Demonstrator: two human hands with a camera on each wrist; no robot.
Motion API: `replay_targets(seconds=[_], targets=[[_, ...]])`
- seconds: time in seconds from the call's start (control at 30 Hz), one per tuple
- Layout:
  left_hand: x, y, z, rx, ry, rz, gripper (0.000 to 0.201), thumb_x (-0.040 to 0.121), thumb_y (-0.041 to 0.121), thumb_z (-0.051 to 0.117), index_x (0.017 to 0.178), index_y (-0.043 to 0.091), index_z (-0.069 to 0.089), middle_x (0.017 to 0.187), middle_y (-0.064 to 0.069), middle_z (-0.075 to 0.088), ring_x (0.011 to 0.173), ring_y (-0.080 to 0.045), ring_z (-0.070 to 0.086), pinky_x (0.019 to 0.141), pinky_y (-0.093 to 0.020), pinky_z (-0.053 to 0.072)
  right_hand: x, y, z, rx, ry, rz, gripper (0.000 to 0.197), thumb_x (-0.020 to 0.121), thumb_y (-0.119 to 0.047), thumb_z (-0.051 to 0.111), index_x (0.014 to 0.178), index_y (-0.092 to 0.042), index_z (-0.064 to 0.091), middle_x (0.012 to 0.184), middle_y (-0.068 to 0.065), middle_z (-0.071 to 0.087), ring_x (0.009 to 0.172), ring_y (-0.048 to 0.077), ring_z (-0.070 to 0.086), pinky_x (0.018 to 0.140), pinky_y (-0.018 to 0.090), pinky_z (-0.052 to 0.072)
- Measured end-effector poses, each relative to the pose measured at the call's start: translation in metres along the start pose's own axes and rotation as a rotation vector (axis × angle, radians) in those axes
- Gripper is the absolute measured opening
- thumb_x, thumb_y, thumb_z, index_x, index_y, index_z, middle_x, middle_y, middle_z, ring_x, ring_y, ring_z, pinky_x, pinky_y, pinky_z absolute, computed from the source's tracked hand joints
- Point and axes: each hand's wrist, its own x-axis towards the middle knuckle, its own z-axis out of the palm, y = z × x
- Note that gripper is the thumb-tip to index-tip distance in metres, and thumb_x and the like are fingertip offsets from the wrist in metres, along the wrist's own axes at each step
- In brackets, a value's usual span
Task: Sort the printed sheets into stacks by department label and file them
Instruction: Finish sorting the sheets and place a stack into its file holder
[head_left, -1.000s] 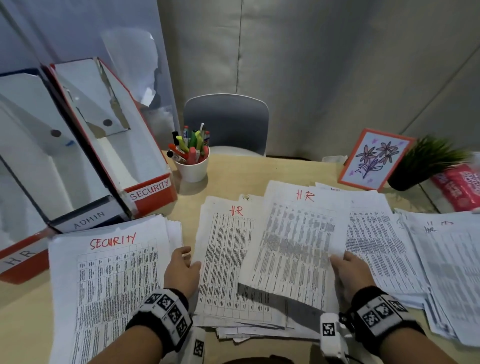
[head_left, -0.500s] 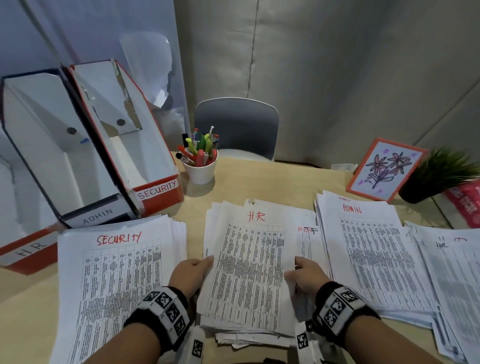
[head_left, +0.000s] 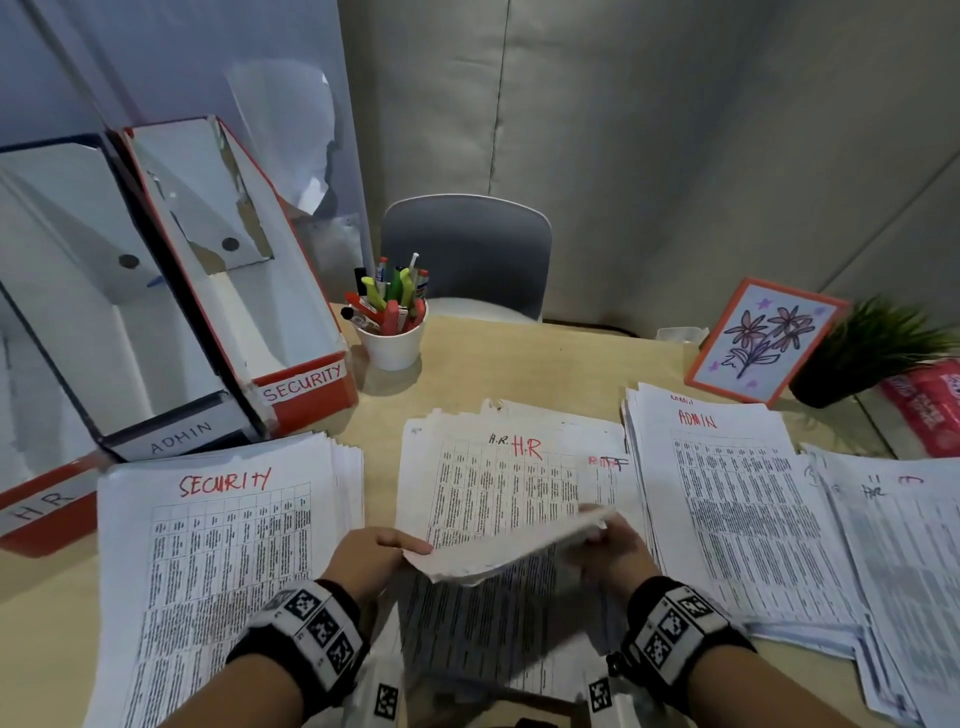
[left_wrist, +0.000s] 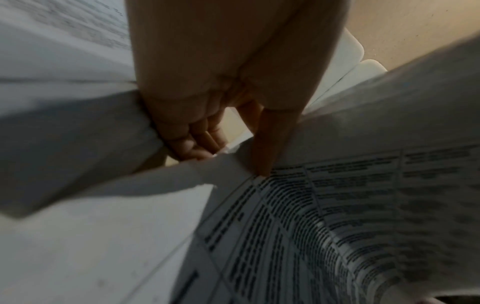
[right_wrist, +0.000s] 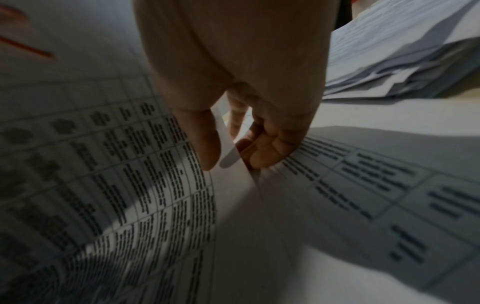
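Observation:
The HR stack (head_left: 509, 483) lies mid-table, its near edge raised and bent upward. My left hand (head_left: 374, 558) grips its left near corner, with the thumb (left_wrist: 270, 144) on top and fingers curled beneath. My right hand (head_left: 608, 551) pinches the right near edge between thumb (right_wrist: 202, 144) and fingers. A SECURITY stack (head_left: 218, 561) lies to the left and an ADMIN stack (head_left: 727, 499) to the right. Farther right sits a loose pile (head_left: 904, 545) of sheets. Three open file boxes stand at the back left, labelled SECURITY (head_left: 301, 384), ADMIN (head_left: 182, 436) and HR (head_left: 41, 509).
A white cup of pens (head_left: 392, 343) stands beside the SECURITY box. A grey chair (head_left: 467, 254) is behind the table. At the back right are a flower card (head_left: 763, 340), a small plant (head_left: 872, 348) and a red pack (head_left: 930, 405).
My right hand laid an HR sheet on the middle stack. Both hands then closed in on the stack's sides, and its near edge has now come up off the table.

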Motion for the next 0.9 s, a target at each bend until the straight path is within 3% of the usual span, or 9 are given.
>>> replay_targets(seconds=[0.1, 0.2, 0.27, 0.43, 0.5, 0.57, 0.63, 0.73, 0.9], targets=[[0.001, -0.003, -0.001, -0.008, -0.009, 0.01, 0.041, 0.078, -0.017, 0.052, 0.061, 0.011, 0.076, 0.068, 0.0, 0.072, 0.061, -0.013, 0.064, 0.053, -0.018, 0.048, -0.006, -0.007, -0.001, 0.247, -0.073, 0.012, 0.02, 0.064, 0.01, 0.064, 0.079, -0.002, 0.062, 0.069, 0.014, 0.061, 0.044, 0.015, 0.06, 0.038, 0.022, 0.047], [0.002, -0.006, -0.005, 0.014, -0.041, 0.025, 0.044, 0.078, -0.016, 0.054, 0.059, 0.016, 0.077, 0.083, 0.0, 0.075, 0.087, -0.023, 0.069, 0.08, -0.035, 0.056, -0.007, -0.002, -0.01, 0.074, -0.068, -0.062, 0.019, 0.07, 0.015, 0.061, 0.068, -0.001, 0.07, 0.077, 0.014, 0.067, 0.058, 0.018, 0.065, 0.052, 0.023, 0.051], [-0.001, -0.006, -0.006, 0.052, -0.056, 0.047, 0.045, 0.078, -0.014, 0.056, 0.058, 0.02, 0.077, 0.086, 0.003, 0.074, 0.089, -0.019, 0.068, 0.081, -0.032, 0.055, -0.006, 0.003, -0.017, -0.001, -0.041, -0.081, 0.032, 0.074, 0.013, 0.06, 0.061, -0.012, 0.074, 0.084, 0.011, 0.07, 0.073, 0.027, 0.065, 0.066, 0.03, 0.052], [-0.008, -0.001, -0.011, 0.041, -0.083, 0.129, 0.027, 0.076, -0.001, 0.073, 0.067, 0.024, 0.077, 0.097, 0.001, 0.071, 0.096, -0.019, 0.067, 0.092, -0.037, 0.053, -0.011, 0.001, -0.017, 0.131, 0.008, -0.13, 0.011, 0.065, 0.002, 0.066, 0.063, -0.007, 0.073, 0.079, 0.012, 0.069, 0.067, 0.027, 0.063, 0.054, 0.024, 0.05], [-0.013, 0.0, -0.014, 0.154, -0.102, 0.266, 0.028, 0.08, 0.017, 0.075, 0.072, 0.043, 0.075, 0.118, 0.007, 0.056, 0.109, -0.014, 0.056, 0.097, -0.034, 0.047, -0.012, 0.002, -0.018, 0.152, 0.019, -0.155, 0.009, 0.073, 0.004, 0.068, 0.068, -0.002, 0.071, 0.071, 0.006, 0.068, 0.06, 0.019, 0.06, 0.048, 0.018, 0.046], [-0.018, 0.003, -0.016, 0.241, -0.085, 0.38, 0.008, 0.079, 0.038, 0.069, 0.082, 0.043, 0.074, 0.13, 0.012, 0.042, 0.117, -0.009, 0.045, 0.1, -0.031, 0.041, -0.01, 0.003, -0.018, 0.122, 0.021, -0.161, 0.013, 0.079, 0.008, 0.067, 0.071, -0.002, 0.07, 0.06, -0.002, 0.065, 0.054, 0.012, 0.057, 0.047, 0.015, 0.043], [-0.019, 0.005, -0.017, 0.244, -0.036, 0.431, 0.007, 0.081, 0.034, 0.07, 0.084, 0.033, 0.076, 0.128, 0.012, 0.05, 0.111, -0.01, 0.054, 0.092, -0.028, 0.048, -0.01, 0.002, -0.018, 0.048, 0.051, -0.189, 0.01, 0.075, 0.002, 0.072, 0.072, -0.007, 0.069, 0.056, -0.005, 0.062, 0.054, 0.01, 0.055, 0.05, 0.016, 0.042], [-0.021, 0.011, -0.016, 0.096, 0.054, 0.307, 0.013, 0.078, 0.015, 0.077, 0.068, 0.025, 0.077, 0.08, 0.002, 0.074, 0.069, -0.026, 0.068, 0.059, -0.038, 0.054, -0.01, 0.001, -0.015, 0.014, 0.061, -0.206, 0.012, 0.079, 0.001, 0.071, 0.082, -0.011, 0.07, 0.07, 0.001, 0.068, 0.065, 0.014, 0.061, 0.062, 0.025, 0.048], [-0.02, 0.014, -0.013, -0.097, 0.122, 0.24, 0.015, 0.064, 0.006, 0.085, 0.075, 0.002, 0.075, 0.063, -0.001, 0.073, 0.055, -0.002, 0.067, 0.049, -0.01, 0.048, -0.013, -0.005, -0.016, 0.08, 0.064, -0.156, 0.013, 0.08, 0.007, 0.067, 0.082, -0.005, 0.071, 0.077, 0.01, 0.072, 0.069, 0.022, 0.066, 0.064, 0.031, 0.057]])
